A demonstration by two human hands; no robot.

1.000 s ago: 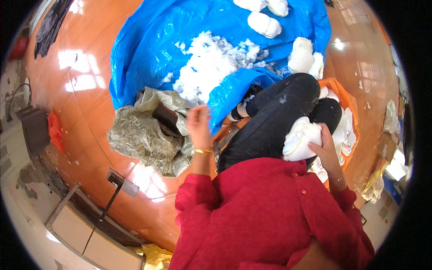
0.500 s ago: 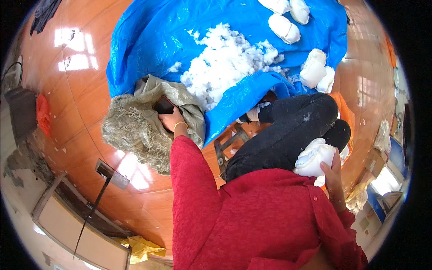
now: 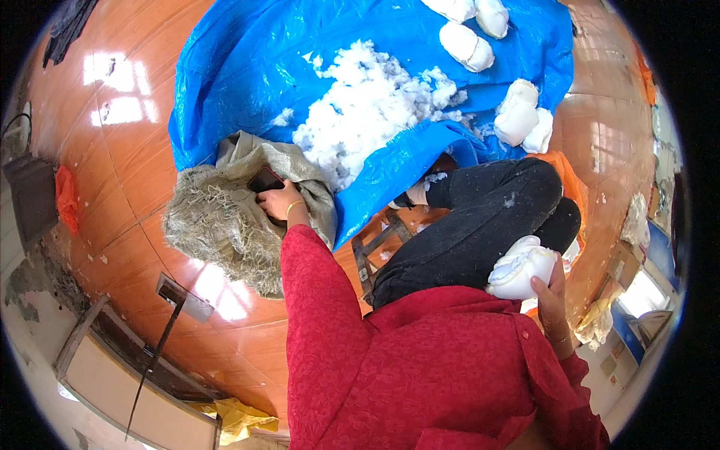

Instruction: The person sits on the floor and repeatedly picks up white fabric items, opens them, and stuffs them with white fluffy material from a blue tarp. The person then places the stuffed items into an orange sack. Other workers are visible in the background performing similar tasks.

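My left hand (image 3: 279, 201) reaches out over a coarse woven sack (image 3: 225, 217) on the left. Its fingers are closed at the near edge of a dark smartphone (image 3: 266, 181), which rests against the sack; the fingertips are partly hidden. Beside my right knee, my right hand (image 3: 552, 298) grips a white stuffed cloth piece (image 3: 519, 270), rounded and puckered on top. Loose white stuffing (image 3: 375, 105) is heaped on a blue plastic sheet (image 3: 247, 75) ahead of me. Similar white stuffed pieces (image 3: 517, 112) sit on the sheet's right side.
My bent legs (image 3: 465, 225) in dark trousers lie between the sheet and my body. A low frame (image 3: 379, 244) stands beside them on the orange tiled floor (image 3: 127, 172). Orange cloth (image 3: 564, 180) lies past my knees, and a long-handled tool (image 3: 159, 345) is at the lower left.
The phone tilts flatter against the sack, with my left hand still on it. My right hand keeps the stuffed piece in about the same place. The whole view shifts slightly.
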